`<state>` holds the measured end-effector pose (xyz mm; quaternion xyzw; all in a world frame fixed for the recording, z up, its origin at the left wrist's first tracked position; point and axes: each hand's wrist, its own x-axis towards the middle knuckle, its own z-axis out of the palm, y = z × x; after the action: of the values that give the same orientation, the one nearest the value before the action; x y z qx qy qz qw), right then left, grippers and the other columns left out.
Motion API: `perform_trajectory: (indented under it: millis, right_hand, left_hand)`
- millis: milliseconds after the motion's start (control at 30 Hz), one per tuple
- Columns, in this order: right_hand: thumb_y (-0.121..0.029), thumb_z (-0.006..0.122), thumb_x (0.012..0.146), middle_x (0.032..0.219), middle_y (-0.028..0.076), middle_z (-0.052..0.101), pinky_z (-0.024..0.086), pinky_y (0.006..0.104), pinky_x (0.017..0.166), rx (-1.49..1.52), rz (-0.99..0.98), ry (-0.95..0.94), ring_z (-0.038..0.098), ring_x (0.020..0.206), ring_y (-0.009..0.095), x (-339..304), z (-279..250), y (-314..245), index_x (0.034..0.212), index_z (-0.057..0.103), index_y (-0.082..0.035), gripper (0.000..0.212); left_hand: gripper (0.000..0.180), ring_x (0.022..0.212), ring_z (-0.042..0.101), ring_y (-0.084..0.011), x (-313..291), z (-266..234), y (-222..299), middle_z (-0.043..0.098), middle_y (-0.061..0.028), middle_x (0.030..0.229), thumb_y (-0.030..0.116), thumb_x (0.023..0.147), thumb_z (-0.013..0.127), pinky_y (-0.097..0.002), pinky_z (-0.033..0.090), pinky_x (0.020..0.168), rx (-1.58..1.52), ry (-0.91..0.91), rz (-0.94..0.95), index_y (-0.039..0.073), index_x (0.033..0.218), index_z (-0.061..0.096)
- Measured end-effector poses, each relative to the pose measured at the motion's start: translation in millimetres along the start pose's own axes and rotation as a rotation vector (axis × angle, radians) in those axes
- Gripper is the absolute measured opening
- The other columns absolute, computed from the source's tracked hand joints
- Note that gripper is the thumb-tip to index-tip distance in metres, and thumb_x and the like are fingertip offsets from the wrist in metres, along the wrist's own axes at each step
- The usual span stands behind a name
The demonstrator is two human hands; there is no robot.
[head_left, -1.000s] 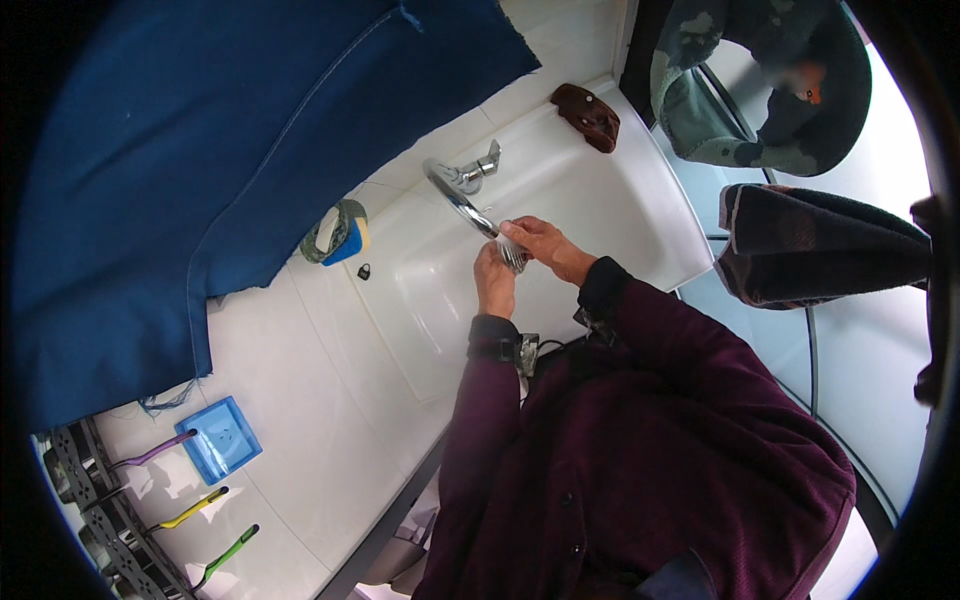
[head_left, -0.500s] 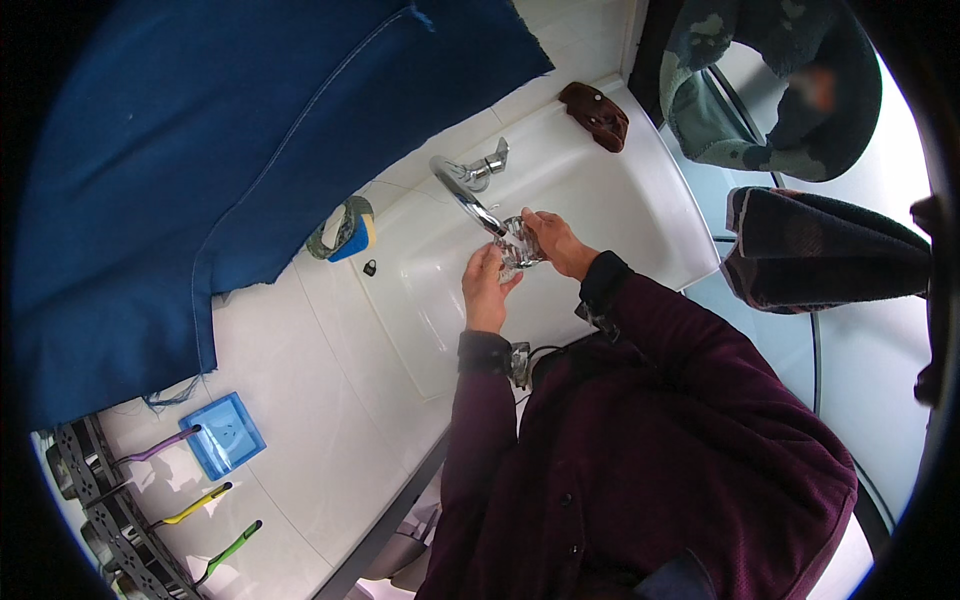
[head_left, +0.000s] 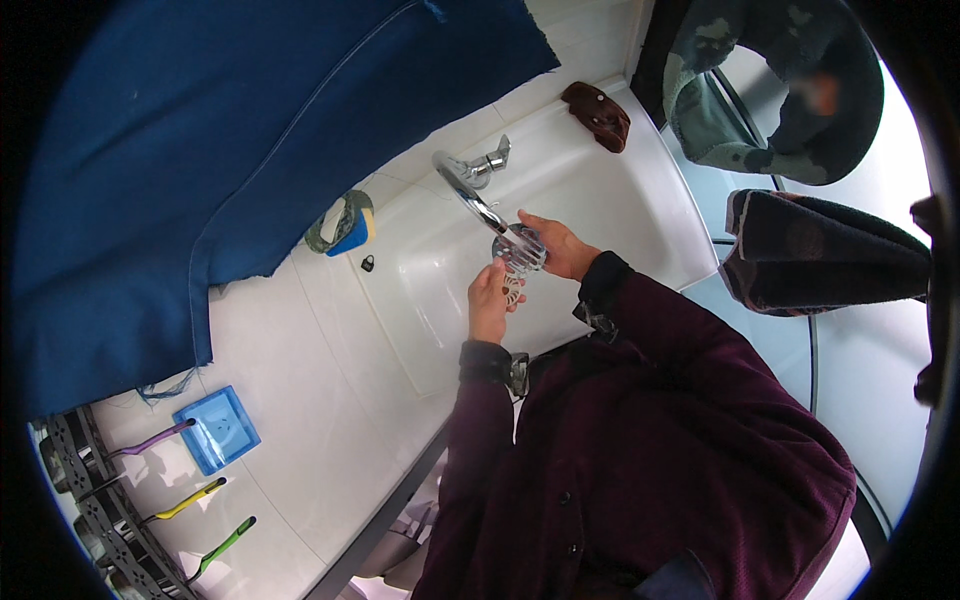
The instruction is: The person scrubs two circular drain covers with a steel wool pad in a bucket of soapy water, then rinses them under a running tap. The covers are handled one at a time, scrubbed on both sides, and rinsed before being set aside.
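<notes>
My left hand (head_left: 489, 304) is closed on a small pale round disc with slots like a drain cover (head_left: 512, 291), held low over the white basin (head_left: 640, 200). My right hand (head_left: 562, 249) grips a shiny, see-through round piece (head_left: 523, 251) right beneath the spout of the chrome faucet (head_left: 468, 190). Water seems to run onto this piece, whose exact kind I cannot make out. Both hands are close together, the disc just below the shiny piece. The fingertips behind each piece are partly hidden.
A brown cloth (head_left: 597, 117) lies on the basin's far rim. On the left counter are a blue-and-yellow sponge (head_left: 352, 236), a small black padlock-shaped thing (head_left: 368, 263), a blue tray (head_left: 217, 430) and a toothbrush rack (head_left: 125, 510). Blue fabric (head_left: 250, 130) hangs at upper left.
My left hand has drawn slightly down and apart from the shiny piece, and the slotted disc now shows in it. My right hand keeps the shiny piece under the spout.
</notes>
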<state>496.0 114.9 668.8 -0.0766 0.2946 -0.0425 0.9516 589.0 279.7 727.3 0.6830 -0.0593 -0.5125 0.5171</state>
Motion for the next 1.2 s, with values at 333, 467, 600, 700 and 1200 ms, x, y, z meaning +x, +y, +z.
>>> perform_trajectory:
  millis: [333,467,600,700,1200]
  right_hand:
    - [-0.011,0.068,0.086,0.108,0.020,0.067,0.055,0.0470,0.086,-1.861,-1.094,-0.323,0.066,0.104,0.041,8,-13,3,0.131,0.056,-0.011,0.047]
    - [-0.017,0.070,0.090,0.115,0.016,0.069,0.055,0.0422,0.092,-1.557,-0.914,-0.249,0.066,0.106,0.036,23,-32,5,0.129,0.060,-0.009,0.041]
    - [-0.024,0.070,0.095,0.120,0.014,0.069,0.048,0.0399,0.105,-1.192,-0.758,-0.156,0.064,0.112,0.031,24,-43,-5,0.131,0.062,-0.006,0.041]
    - [-0.045,0.057,0.103,0.136,0.017,0.063,0.036,0.0465,0.118,-0.519,-0.380,-0.218,0.057,0.130,0.031,5,-35,-19,0.146,0.048,-0.002,0.062]
    - [-0.055,0.038,0.108,0.140,0.016,0.056,0.049,0.0586,0.104,0.227,-0.102,-0.262,0.057,0.124,0.034,-38,-30,-18,0.145,0.046,-0.005,0.063]
  left_hand:
    - [0.028,0.081,0.070,-0.0143,-3,-20,-8,0.073,-0.0071,0.104,0.031,0.106,0.061,-0.0252,0.050,0.064,0.115,0.008,-0.065,0.007,0.119,0.064]
    - [0.035,0.095,0.073,-0.0205,4,-8,-3,0.071,-0.0092,0.116,0.015,0.106,0.054,-0.0301,0.056,0.076,-0.060,-0.080,-0.021,0.006,0.140,0.052]
    - [0.050,0.098,0.075,-0.0266,16,11,12,0.070,-0.0129,0.119,0.004,0.104,0.050,-0.0340,0.060,0.076,0.074,-0.084,0.053,0.005,0.153,0.037]
    - [0.040,0.088,0.077,-0.0244,20,22,28,0.072,-0.0165,0.109,0.004,0.101,0.057,-0.0334,0.062,0.064,0.338,0.036,0.190,0.000,0.141,0.049]
    - [0.041,0.087,0.072,-0.0169,32,57,54,0.068,-0.0101,0.112,0.015,0.107,0.053,-0.0269,0.057,0.067,-0.099,-0.241,0.160,0.005,0.147,0.049]
